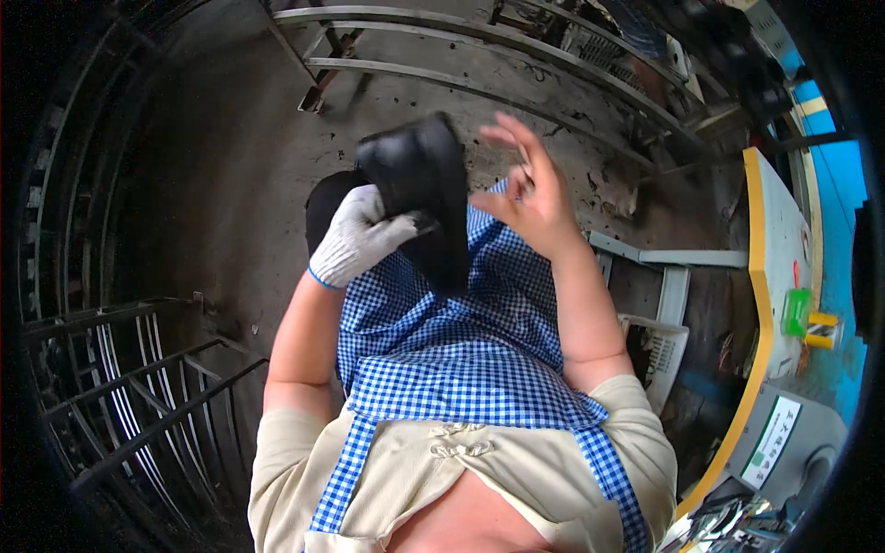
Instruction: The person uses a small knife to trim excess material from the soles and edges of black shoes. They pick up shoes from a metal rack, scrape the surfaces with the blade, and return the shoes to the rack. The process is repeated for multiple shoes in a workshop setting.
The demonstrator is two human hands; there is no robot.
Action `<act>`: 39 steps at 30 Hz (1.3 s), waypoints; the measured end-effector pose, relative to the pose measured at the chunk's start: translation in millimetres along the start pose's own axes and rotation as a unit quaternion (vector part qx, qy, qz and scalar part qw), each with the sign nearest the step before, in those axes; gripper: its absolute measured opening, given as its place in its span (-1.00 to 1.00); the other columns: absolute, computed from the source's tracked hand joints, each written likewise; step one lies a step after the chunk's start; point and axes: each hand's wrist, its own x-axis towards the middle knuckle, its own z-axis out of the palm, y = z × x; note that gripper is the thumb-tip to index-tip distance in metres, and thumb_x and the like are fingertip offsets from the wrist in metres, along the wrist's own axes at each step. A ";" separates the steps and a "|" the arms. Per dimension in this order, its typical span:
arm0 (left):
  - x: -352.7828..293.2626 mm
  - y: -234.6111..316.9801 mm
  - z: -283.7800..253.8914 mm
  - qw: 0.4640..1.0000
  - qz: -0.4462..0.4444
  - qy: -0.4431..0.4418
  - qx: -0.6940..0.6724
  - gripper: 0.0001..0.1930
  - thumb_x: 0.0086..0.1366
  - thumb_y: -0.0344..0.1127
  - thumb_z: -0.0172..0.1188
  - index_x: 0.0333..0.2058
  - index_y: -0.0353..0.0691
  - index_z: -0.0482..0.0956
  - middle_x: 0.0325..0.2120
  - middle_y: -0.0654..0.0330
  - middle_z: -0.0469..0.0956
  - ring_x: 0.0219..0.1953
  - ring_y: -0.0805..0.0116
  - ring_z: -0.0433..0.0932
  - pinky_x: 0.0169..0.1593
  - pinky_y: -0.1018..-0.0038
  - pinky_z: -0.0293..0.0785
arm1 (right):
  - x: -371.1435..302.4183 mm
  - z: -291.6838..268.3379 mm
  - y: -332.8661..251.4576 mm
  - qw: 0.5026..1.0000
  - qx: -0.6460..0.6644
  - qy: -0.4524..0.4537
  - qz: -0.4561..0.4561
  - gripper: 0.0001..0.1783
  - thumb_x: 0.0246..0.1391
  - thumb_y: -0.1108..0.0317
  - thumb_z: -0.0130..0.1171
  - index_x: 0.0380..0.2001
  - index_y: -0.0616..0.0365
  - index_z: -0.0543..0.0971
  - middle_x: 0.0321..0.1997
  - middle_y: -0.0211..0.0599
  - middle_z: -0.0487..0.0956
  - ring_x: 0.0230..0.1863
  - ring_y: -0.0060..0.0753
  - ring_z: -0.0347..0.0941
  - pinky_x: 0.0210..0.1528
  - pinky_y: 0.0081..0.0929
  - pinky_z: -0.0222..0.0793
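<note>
My left hand (pixel 359 238), in a white knitted glove with a blue cuff edge, grips what looks like a black shoe (pixel 431 198) over my lap. The thumb lies across its near side, and the glove's thumb tip is darkened. The shoe's upper end is shiny; motion blurs its details. Bare and raised to the right of the shoe, my right hand (pixel 530 189) holds nothing I can see. Its fingers are apart and smeared by movement. A blue-and-white checked apron (pixel 452 378) covers my lap and chest.
Metal rails (pixel 442 39) run across the far side. Dark metal racks (pixel 157 405) stand at left. On the right is a white table (pixel 779 249) with a yellow edge, holding a green container (pixel 796 311) and a grey machine (pixel 784 438). A white plastic crate (pixel 659 355) sits below.
</note>
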 end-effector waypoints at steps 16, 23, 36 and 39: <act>-37.8 -59.4 36.3 0.995 -0.036 -0.090 0.034 -0.63 0.13 -0.47 0.22 -0.04 -0.17 0.57 -0.14 0.23 0.60 -0.14 0.35 0.58 -0.03 0.46 0.52 | -24.8 1.3 7.9 0.978 -0.157 -0.069 -0.119 -0.74 -0.04 0.45 0.32 -0.22 0.23 0.58 -0.33 -0.25 0.58 -0.38 -0.39 0.53 -0.34 -0.51 0.44; -57.4 -58.2 39.9 0.903 -0.048 0.059 -0.424 -0.63 0.28 -0.42 0.12 0.06 -0.32 0.45 0.01 0.02 0.53 0.06 0.15 0.52 0.16 0.26 0.45 | -36.6 -11.6 -21.9 0.955 -0.240 -0.027 -0.172 -0.58 0.04 0.46 0.24 0.02 -0.08 0.60 -0.36 -0.33 0.50 -0.52 -0.37 0.48 -0.50 -0.43 0.42; -64.9 -78.4 38.9 0.903 -0.013 0.215 -0.373 -0.61 0.28 -0.32 0.18 0.07 -0.29 0.48 0.00 0.08 0.55 -0.01 0.14 0.57 0.06 0.28 0.52 | -4.1 46.0 20.9 0.916 -0.261 -0.213 -0.217 -0.61 0.06 0.37 0.21 0.00 -0.20 0.60 -0.49 -0.36 0.38 -0.61 -0.37 0.40 -0.60 -0.46 0.35; -59.2 -59.3 36.1 0.818 -0.151 0.209 -0.515 -0.61 0.31 -0.26 0.18 0.05 -0.32 0.49 -0.04 0.07 0.56 -0.04 0.26 0.58 0.02 0.39 0.53 | -7.3 42.8 21.1 0.911 -0.272 -0.222 -0.214 -0.60 0.05 0.38 0.21 0.00 -0.20 0.60 -0.48 -0.37 0.38 -0.60 -0.39 0.41 -0.59 -0.46 0.37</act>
